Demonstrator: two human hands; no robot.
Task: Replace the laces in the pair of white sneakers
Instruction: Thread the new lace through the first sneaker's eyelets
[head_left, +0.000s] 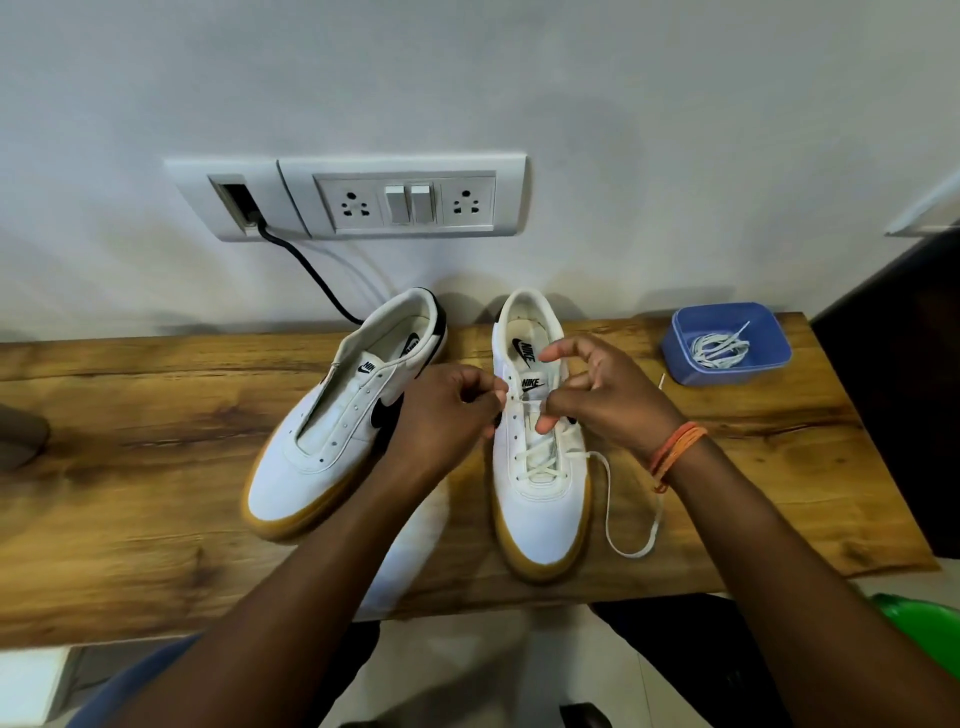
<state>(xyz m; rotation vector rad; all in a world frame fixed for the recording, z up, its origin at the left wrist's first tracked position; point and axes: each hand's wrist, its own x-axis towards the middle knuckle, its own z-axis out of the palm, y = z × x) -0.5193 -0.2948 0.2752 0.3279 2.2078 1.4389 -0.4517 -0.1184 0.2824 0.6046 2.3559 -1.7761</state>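
While the right sneaker (540, 467) stood half-laced on the tabletop (156, 467), both hands pinched its soft, limp lace (631, 540) at an upper eyelet, left hand (441, 410) beside it, right hand (597, 395) above. Gripping by the stiff tip seemed best.

You have one view only, from the camera worn on your head. It looks forward and steeply down over your forearms onto the counter (156, 467), close enough that your hands (452, 410) sit near the middle of the picture. The wide lens bends the counter's edges and takes in the wall (467, 78) straight ahead, with its socket panel (400, 197) facing you above the counter's far edge. At the bottom the view reaches past the counter's near edge to the floor (467, 670) below. No second view shares any of this.
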